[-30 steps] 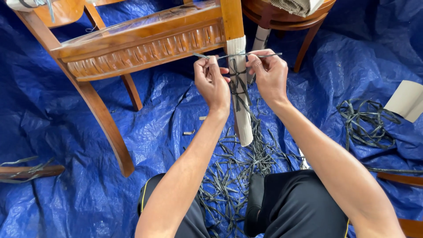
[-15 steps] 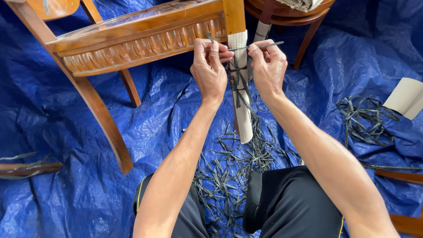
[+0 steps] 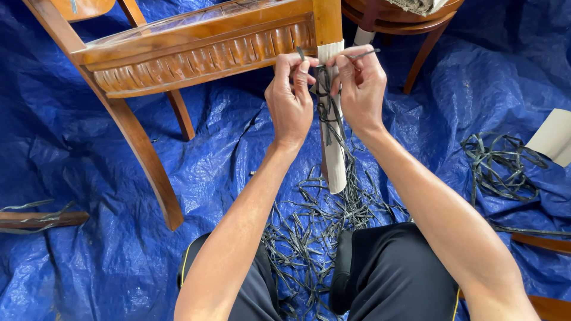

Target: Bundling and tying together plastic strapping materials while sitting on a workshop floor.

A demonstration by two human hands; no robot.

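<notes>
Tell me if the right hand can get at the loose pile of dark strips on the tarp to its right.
Probably yes. Only bare blue tarp lies between the right hand and the pile of dark strips, but that hand is pinching a strip at the wrapped chair leg.

The carved brown wooden chair rail (image 3: pixel 196 56) blocks reach above and left of the white-wrapped chair leg (image 3: pixel 334 148); loose dark plastic strips (image 3: pixel 321 226) clutter the crinkled blue tarpaulin (image 3: pixel 77 148) below, while open tarpaulin lies to the left under the seat
</notes>
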